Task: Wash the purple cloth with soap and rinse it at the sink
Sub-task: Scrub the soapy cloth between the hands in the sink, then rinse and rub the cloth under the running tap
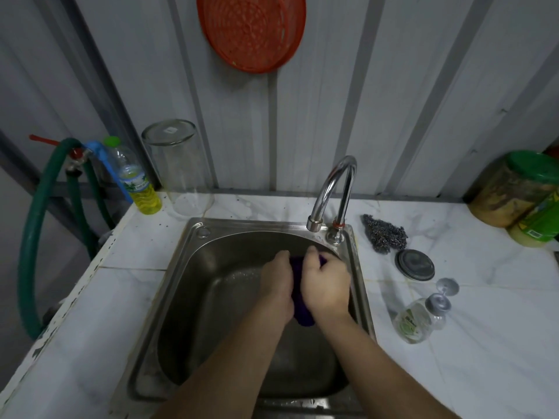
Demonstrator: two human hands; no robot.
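Observation:
Both of my hands are over the steel sink (181, 285), pressed together around the purple cloth (298, 297). My left hand (276, 285) grips its left side and my right hand (326, 285) grips its right side. Only a narrow strip of the cloth shows between them, with a lump hanging below the palms. The chrome tap (332, 189) curves down just above and behind my hands; I cannot tell whether water runs from it. A clear soap bottle (414, 320) with a grey pump lies on its side on the counter to the right of the sink.
A steel scourer (384, 234) and a round lid (414, 265) lie right of the tap. Green-lidded jars (514, 192) stand at the far right. A glass jar (181, 167), a bottle of yellow liquid (137, 179) and a green hose (33, 222) are at the left. An orange basket (251, 31) hangs on the wall.

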